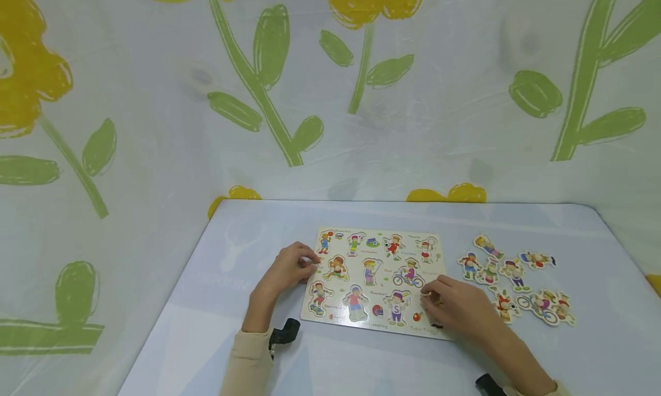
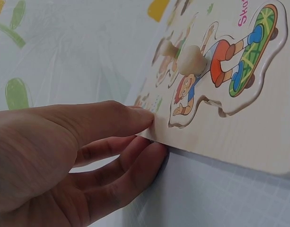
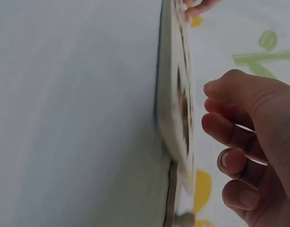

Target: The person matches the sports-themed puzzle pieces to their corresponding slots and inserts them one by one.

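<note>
A wooden knob puzzle board (image 1: 330, 321) with sports figures lies on the table. My left hand (image 1: 290, 265) pinches its left edge; the left wrist view shows the thumb (image 2: 130, 120) at the top face and the fingers bent against the edge. A skateboarder piece (image 2: 223, 64) with a round wooden knob (image 2: 192, 60) sits in the board near that hand. Over the board's lower right part is my right hand (image 1: 457, 304). Its fingers are loosely curled with nothing between them, apart from the board in the right wrist view. It hides part of the board's lower right corner.
To the board's right lie several loose puzzle pieces, among them a cyclist (image 1: 543, 307), a baseball player (image 1: 514, 274) and a piece lying sideways (image 1: 538, 260). The pale table (image 1: 248, 229) ends at a flower-printed cloth wall (image 1: 413, 149).
</note>
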`<state>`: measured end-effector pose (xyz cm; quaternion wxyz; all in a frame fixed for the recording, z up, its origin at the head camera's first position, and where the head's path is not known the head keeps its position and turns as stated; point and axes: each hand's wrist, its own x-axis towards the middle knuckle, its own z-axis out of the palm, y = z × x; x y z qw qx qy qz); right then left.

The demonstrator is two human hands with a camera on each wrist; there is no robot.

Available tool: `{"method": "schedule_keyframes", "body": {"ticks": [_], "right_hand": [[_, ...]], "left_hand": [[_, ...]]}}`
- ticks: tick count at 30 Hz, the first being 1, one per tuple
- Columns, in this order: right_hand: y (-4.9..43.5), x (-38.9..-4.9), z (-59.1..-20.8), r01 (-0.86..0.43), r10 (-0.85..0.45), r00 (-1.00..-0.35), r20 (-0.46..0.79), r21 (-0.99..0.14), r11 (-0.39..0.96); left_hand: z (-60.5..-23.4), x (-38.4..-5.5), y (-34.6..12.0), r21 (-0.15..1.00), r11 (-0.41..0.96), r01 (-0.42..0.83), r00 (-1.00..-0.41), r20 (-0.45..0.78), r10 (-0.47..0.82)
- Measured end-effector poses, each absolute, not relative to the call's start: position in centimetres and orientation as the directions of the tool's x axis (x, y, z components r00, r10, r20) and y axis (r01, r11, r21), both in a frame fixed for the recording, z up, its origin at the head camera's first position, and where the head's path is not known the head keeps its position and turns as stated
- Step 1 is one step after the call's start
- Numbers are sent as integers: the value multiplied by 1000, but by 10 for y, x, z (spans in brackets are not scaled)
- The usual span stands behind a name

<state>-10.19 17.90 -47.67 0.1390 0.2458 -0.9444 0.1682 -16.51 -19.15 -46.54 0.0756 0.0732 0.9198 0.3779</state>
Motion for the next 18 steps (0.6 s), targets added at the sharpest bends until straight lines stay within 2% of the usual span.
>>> {"method": "schedule_keyframes", "body": {"ticks": [6, 10, 18], "right_hand": [[204, -94, -477, -491, -398, -847, 352, -234, 839], [216, -91, -473, -441, -371, -880, 296, -220, 870], [238, -86, -474, -446, -385, -871, 304, -165, 880]], "left_hand": [[-464, -165, -191, 700, 711, 76, -980, -81, 184], [-465, -165, -191, 699, 711, 76, -980, -78, 182], [-465, -164, -190, 713, 698, 66, -980, -83, 178]]}}
